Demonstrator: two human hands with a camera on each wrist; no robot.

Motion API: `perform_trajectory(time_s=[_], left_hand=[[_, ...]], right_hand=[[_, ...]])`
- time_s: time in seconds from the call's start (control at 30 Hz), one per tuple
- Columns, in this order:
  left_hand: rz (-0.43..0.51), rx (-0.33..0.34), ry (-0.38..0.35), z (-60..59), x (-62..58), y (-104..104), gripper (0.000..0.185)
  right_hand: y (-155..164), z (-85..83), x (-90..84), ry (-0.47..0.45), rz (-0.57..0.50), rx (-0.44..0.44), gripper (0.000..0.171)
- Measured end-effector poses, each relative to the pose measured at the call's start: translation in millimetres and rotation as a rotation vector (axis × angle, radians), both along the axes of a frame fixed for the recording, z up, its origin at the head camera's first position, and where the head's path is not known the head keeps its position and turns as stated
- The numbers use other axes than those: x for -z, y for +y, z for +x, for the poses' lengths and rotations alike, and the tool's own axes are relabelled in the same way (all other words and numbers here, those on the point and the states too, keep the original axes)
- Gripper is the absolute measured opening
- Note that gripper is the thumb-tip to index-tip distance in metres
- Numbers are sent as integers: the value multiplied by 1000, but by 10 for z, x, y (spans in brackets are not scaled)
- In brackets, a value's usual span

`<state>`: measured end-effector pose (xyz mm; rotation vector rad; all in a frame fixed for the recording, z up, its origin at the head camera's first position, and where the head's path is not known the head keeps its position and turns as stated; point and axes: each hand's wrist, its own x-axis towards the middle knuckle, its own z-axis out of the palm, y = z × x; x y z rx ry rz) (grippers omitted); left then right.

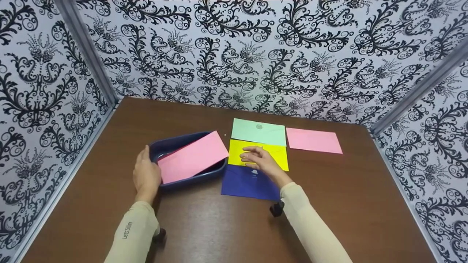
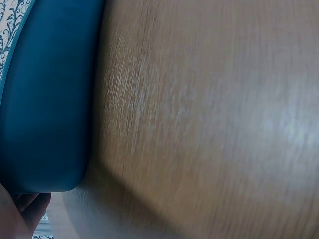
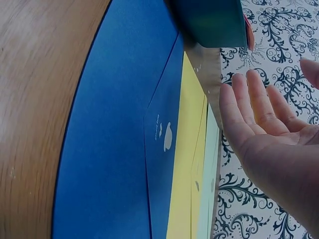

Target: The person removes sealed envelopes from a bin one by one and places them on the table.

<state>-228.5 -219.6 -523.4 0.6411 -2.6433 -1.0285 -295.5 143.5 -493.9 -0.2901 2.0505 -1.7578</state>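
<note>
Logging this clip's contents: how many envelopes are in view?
5. A pink envelope lies tilted in the blue tray; green envelope, yellow envelope and dark blue envelope lie in a column; another pink one lies farthest right. The tray may hide more.

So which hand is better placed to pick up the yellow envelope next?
The right hand, probably. It hovers open directly over the yellow envelope, while the left hand rests on the side of the blue tray, farther from it.
</note>
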Motion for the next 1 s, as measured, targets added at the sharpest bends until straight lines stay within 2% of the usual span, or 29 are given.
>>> perform_trajectory(time_s=[0.33,1.0], left_hand=[[4,15,28,25,13,-2,61],[14,6,9,16,1,-11,62]], right_hand=[[-56,1,9,-24,-2,-12,53],[-170,30,13,-17,29,-13,46]])
